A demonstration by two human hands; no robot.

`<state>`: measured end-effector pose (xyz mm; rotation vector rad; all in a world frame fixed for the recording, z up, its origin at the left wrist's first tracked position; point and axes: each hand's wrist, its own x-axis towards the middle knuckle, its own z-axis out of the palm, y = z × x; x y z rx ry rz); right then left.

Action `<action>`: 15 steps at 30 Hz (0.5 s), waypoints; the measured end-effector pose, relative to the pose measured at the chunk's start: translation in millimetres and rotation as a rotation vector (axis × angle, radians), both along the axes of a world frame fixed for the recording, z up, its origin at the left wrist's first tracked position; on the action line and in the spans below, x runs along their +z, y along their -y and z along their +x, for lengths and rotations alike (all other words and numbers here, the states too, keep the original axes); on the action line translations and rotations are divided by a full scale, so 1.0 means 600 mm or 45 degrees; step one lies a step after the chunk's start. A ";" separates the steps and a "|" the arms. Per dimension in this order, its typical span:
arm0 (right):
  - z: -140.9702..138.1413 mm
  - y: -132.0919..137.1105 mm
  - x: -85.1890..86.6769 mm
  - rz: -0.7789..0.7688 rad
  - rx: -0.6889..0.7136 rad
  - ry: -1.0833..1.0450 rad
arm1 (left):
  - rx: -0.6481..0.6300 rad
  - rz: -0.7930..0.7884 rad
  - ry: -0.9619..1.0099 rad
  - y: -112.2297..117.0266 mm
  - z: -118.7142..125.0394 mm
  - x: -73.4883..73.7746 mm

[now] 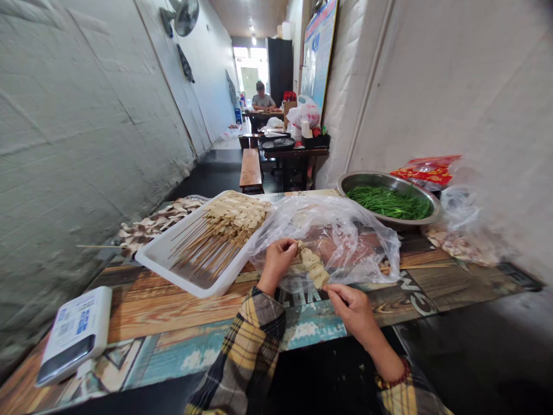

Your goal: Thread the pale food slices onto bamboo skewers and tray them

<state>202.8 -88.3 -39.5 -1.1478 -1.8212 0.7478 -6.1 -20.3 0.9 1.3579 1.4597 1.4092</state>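
Note:
Between my hands stretches a pale beige, wavy tofu skin strip [313,267], folded along its length. My left hand [280,262] pinches its upper end, and my right hand [351,308] pinches the lower end near the table edge. Whether a stick runs through it I cannot tell. Just beyond lies a clear plastic bag [371,222] with pinkish and beige contents, partly hidden by its folds. Left of it, a white plastic tray [166,275] holds many bamboo skewers [211,245] threaded with similar pale tofu skin [237,210], piled at the far end.
Mushroom slices [162,222] lie behind the tray, with a stick poking left. A white scale [75,334] sits front left. At the back right are a metal bowl [432,214] of green chives, a red packet [427,170] and a bagged food heap [460,239]. Another person [262,101] sits far off.

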 end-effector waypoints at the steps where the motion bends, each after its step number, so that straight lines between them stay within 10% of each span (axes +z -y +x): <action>1: 0.000 0.000 0.001 -0.003 0.002 0.000 | -0.013 -0.012 0.028 0.000 0.000 0.001; 15: 0.005 -0.004 -0.010 -0.240 0.025 -0.173 | -0.335 -0.188 0.885 0.014 0.020 0.010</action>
